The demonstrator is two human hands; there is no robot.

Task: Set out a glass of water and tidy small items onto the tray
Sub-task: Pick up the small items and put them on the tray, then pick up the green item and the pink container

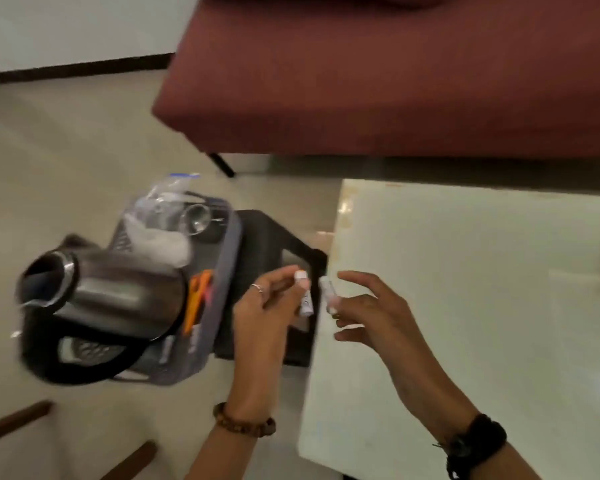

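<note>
My left hand (269, 306) pinches a small white tube (305, 296) just left of the pale table's edge. My right hand (364, 310) holds a second small white piece (327, 294) between thumb and fingers, close beside the first; the two pieces sit a finger's width apart. To the left, a grey tray (231, 258) rests on a dark stool (274, 244). On the tray stand a steel kettle (118, 289) with a black handle, a clear glass (196, 220), a plastic bag (163, 209) and an orange item (198, 299). The picture is blurred.
The pale glossy table (465, 306) fills the right side. A dark red sofa (395, 74) runs along the top, its black leg (222, 164) near the tray. Beige floor tiles lie left, with brown wooden bars (14, 422) at the bottom left.
</note>
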